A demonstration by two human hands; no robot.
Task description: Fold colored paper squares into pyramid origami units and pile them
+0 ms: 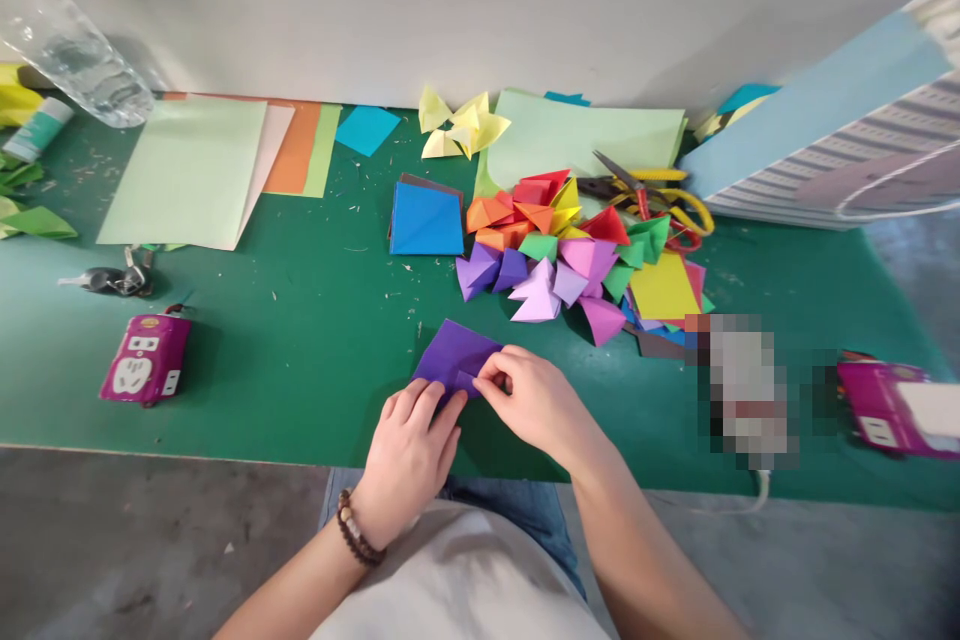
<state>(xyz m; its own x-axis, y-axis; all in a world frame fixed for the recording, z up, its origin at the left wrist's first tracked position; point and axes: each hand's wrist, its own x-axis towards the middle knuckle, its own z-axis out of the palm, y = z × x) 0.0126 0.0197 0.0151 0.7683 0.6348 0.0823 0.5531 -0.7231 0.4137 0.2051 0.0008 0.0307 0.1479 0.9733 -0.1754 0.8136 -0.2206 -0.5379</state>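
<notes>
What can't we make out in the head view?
- Purple paper: folds hidden by the left hand and right hand.
- Object right of the paper pile: pixelated, kind unreadable.
- Plastic bottle: cut off by the top-left corner.
- Magenta power strip: cut off by the right edge.

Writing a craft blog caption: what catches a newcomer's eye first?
The eye goes first to the heap of folded paper in orange, red and purple at the middle of the green work mat. Just below it, the left hand and right hand pinch a folded purple paper near the mat's front edge. Yellow-handled scissors lie at the heap's far right.
</notes>
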